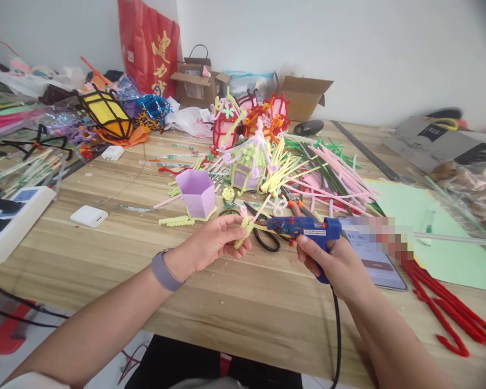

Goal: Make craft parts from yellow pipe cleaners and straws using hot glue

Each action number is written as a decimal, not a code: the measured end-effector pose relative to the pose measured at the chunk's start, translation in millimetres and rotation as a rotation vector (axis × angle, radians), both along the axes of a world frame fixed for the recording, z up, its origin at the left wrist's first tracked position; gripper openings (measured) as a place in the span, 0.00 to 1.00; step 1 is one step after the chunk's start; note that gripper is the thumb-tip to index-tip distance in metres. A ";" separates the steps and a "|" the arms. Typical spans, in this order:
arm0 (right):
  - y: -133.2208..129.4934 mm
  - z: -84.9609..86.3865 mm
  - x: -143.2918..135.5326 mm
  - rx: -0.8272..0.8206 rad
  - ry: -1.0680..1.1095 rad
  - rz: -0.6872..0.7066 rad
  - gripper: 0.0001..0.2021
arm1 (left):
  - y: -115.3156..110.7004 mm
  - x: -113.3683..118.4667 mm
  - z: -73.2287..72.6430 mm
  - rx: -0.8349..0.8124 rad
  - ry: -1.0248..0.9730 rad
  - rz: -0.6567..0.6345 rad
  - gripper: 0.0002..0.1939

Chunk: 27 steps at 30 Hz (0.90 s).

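Note:
My left hand (224,237) pinches a small yellow-green fuzzy piece (245,233) with a pink bit at its top. My right hand (328,259) is wrapped round the handle of a blue glue gun (303,227), whose nozzle points left, close beside that piece. Whether nozzle and piece touch is unclear. Behind my left hand stands a purple paper cup (197,195) with a yellow-green rim at its base, and a braided yellow-green strip (176,221) lies to its left. Black-handled scissors (268,240) lie under the nozzle. A yellow-green and purple lantern (247,167) stands farther back.
Pink, green and yellow stems (332,167) are heaped behind the gun. A tablet (375,259) and red stems (449,302) lie at the right. A white power strip (20,221) is at the left, with a white charger (89,216) nearby. The gun's black cord (337,335) hangs over the front edge.

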State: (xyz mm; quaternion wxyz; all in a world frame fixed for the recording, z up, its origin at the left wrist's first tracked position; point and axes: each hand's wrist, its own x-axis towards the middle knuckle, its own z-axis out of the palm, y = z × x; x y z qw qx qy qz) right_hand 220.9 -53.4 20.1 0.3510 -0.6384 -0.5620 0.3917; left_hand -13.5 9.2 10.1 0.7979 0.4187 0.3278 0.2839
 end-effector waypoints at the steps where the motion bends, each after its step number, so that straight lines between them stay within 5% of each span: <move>1: 0.0 -0.2 0.1 -0.001 0.003 0.001 0.26 | 0.2 -0.1 -0.5 -0.001 -0.001 -0.001 0.14; 27: -1.0 9.7 -9.8 0.005 -0.047 -0.038 0.28 | 1.4 -1.1 -6.6 0.009 -0.025 0.001 0.16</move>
